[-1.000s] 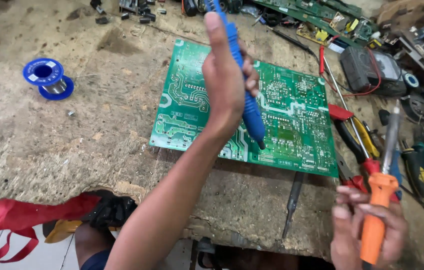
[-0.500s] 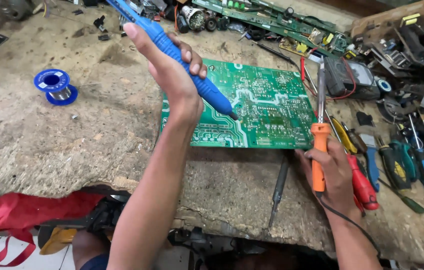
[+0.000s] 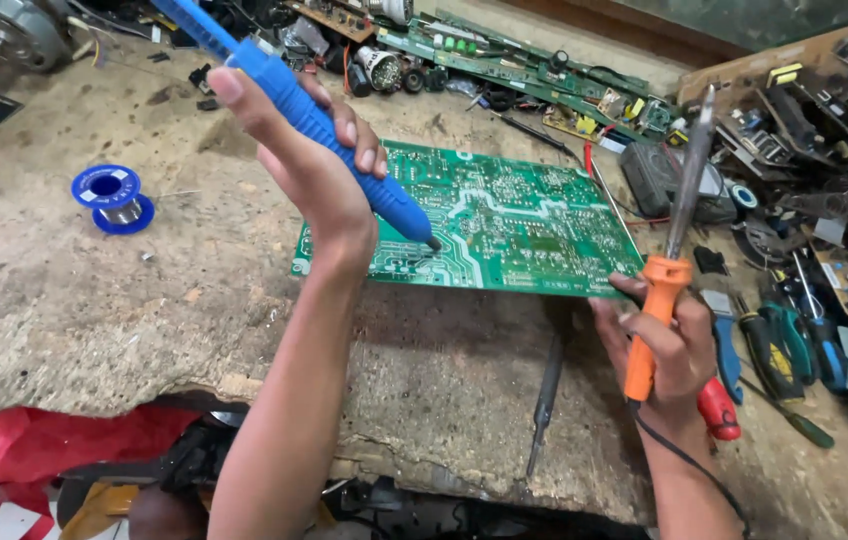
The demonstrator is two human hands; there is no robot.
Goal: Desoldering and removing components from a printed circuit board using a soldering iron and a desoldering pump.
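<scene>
While the left hand [image 3: 309,170] grips a blue desoldering pump [image 3: 294,100] with its fingers [image 3: 359,140] wrapped round the barrel and the thumb on top, the pump slants down so that its dark tip touches the green circuit board [image 3: 504,220] near the board's front left part. The board lies flat, solder side up, in the middle of the counter [image 3: 144,310], with its front edge towards the person. The right hand [image 3: 669,345] rests at the board's front right corner, fingers closed round the orange handle of a soldering iron [image 3: 664,290], whose grey metal shaft points up and away, clear of the board; a dark cord runs from the handle down along the wrist. The counter is a rough, worn slab of pale brown chipboard, pitted and stained, with a broken, crumbling front edge. Towards its left edge stands a blue spool of solder wire [image 3: 112,198], well apart from the board. Near the front edge, just in front of the board, lies a dark slender tool [image 3: 546,395]. Along the right edge lie screwdrivers and pliers [image 3: 774,350] with blue, green and red handles, and beyond them wooden compartments full of small parts [image 3: 824,110]. Along the far edge lie more long green circuit boards [image 3: 534,75] among loose components. Below the front edge shows red cloth [image 3: 34,450].
</scene>
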